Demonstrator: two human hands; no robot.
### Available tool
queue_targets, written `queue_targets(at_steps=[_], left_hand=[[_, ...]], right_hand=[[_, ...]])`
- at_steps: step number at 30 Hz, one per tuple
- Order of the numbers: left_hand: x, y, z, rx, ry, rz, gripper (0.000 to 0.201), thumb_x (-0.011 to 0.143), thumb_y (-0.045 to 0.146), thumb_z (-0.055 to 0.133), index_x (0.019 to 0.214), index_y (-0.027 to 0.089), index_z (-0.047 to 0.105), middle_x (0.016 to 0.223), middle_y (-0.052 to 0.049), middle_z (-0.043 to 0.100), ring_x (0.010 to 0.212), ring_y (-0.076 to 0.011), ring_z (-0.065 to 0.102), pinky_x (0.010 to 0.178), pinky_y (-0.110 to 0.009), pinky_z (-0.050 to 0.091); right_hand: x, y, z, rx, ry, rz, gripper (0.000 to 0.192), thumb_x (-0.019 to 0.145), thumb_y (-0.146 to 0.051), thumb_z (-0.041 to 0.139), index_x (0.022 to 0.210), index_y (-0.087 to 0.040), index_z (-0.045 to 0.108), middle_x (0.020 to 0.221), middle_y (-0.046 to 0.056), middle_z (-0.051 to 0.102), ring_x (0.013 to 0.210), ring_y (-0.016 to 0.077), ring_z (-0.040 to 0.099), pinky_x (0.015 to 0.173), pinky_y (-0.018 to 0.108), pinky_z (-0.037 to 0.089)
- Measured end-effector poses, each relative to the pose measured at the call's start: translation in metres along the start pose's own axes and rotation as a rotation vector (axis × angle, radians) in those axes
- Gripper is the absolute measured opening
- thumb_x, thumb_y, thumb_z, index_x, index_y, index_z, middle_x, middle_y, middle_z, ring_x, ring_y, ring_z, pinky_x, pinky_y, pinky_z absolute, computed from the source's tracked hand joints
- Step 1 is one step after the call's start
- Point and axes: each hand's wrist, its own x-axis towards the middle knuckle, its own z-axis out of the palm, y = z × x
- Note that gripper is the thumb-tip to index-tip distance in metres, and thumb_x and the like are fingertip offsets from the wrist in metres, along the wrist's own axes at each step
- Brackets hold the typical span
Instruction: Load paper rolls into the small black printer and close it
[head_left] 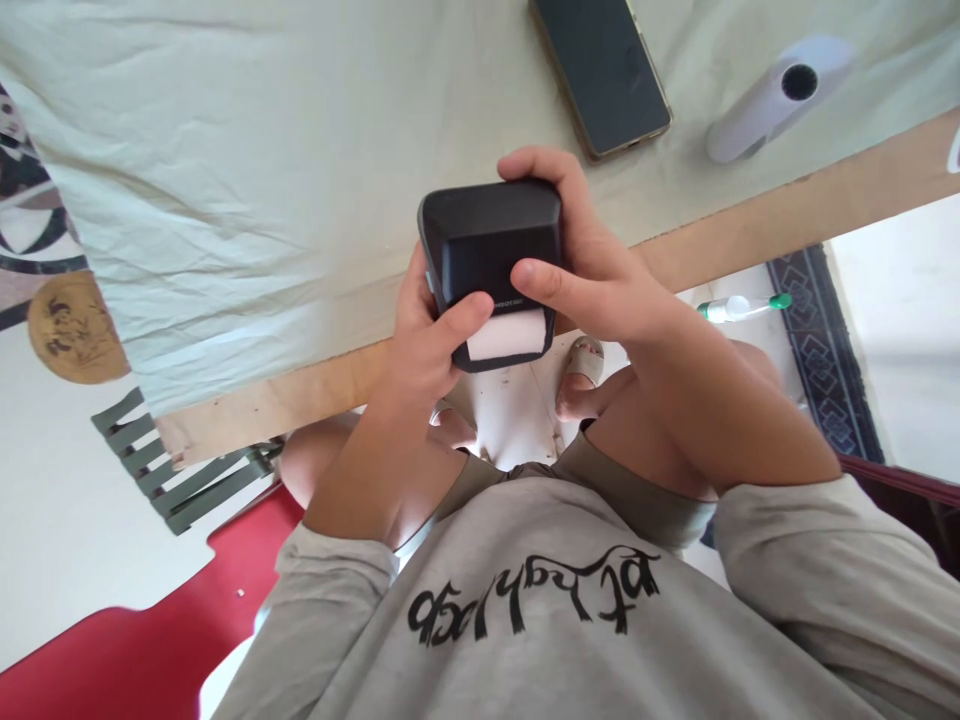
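Between both hands is a black label printer point(499, 250), lifted over the table's near edge. White label paper point(507, 336) shows at its lower end, and small lettering runs just above that paper. My left hand point(435, 330) grips the lower left side, its thumb on the front face and its other fingers mostly hidden behind. On the right, my right hand point(589, 250) wraps the side, with the thumb on the front and the index finger over the top corner.
A cloth-covered table point(225, 200) has a bare wooden edge point(750, 225). On it lie a dark phone point(607, 75) and a white device with a round black spot point(772, 100). A red chair point(165, 620) is lower left; a green-capped bottle point(739, 307) is below the table at right.
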Motion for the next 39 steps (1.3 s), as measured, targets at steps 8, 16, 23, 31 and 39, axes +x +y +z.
queue_targets(at_steps=[8, 16, 23, 31, 39], left_hand=[[0.007, 0.006, 0.005, -0.018, 0.111, -0.14, 0.041, 0.083, 0.061, 0.071, 0.108, 0.029, 0.07, 0.102, -0.006, 0.075, 0.123, -0.0341, 0.067, 0.092, -0.046, 0.063], [0.013, 0.005, 0.011, -0.097, 0.107, -0.218, 0.045, 0.098, 0.064, 0.051, 0.104, 0.024, 0.071, 0.119, -0.008, 0.075, 0.14, -0.0326, 0.055, 0.11, -0.048, 0.053], [0.015, 0.001, 0.009, -0.092, 0.189, -0.176, 0.044, 0.099, 0.061, 0.05, 0.101, 0.021, 0.069, 0.103, -0.008, 0.077, 0.127, -0.0321, 0.065, 0.101, -0.046, 0.058], [0.018, 0.003, 0.01, -0.116, 0.197, -0.169, 0.034, 0.1, 0.048, 0.051, 0.094, 0.021, 0.071, 0.099, -0.007, 0.078, 0.119, -0.0296, 0.07, 0.101, -0.044, 0.059], [0.015, 0.006, 0.013, -0.075, 0.151, -0.129, 0.037, 0.097, 0.057, 0.052, 0.102, 0.026, 0.073, 0.112, -0.004, 0.077, 0.137, -0.0304, 0.058, 0.111, -0.045, 0.053]], right_hand=[[0.0, 0.005, 0.005, -0.147, 0.075, -0.108, 0.071, 0.088, -0.07, 0.064, 0.139, -0.026, 0.041, 0.136, 0.008, 0.057, 0.122, 0.0225, 0.062, 0.105, 0.036, 0.055], [-0.009, -0.012, -0.003, -0.422, 0.159, -0.054, 0.057, 0.09, -0.068, 0.06, 0.133, -0.031, 0.054, 0.143, 0.005, 0.054, 0.132, 0.0281, 0.056, 0.099, 0.034, 0.058], [-0.008, -0.008, -0.009, -0.401, 0.042, -0.012, 0.077, 0.085, -0.065, 0.067, 0.148, -0.029, 0.043, 0.147, 0.008, 0.052, 0.126, 0.027, 0.06, 0.1, 0.036, 0.057], [-0.013, -0.02, -0.011, -0.392, -0.01, -0.043, 0.079, 0.083, -0.046, 0.073, 0.151, -0.033, 0.035, 0.162, 0.004, 0.037, 0.158, 0.0273, 0.028, 0.115, 0.039, 0.052], [-0.008, -0.04, 0.0, -0.7, 0.343, -0.25, 0.061, 0.089, -0.041, 0.067, 0.139, -0.018, 0.041, 0.147, 0.009, 0.051, 0.106, 0.0186, 0.063, 0.091, 0.035, 0.057]])
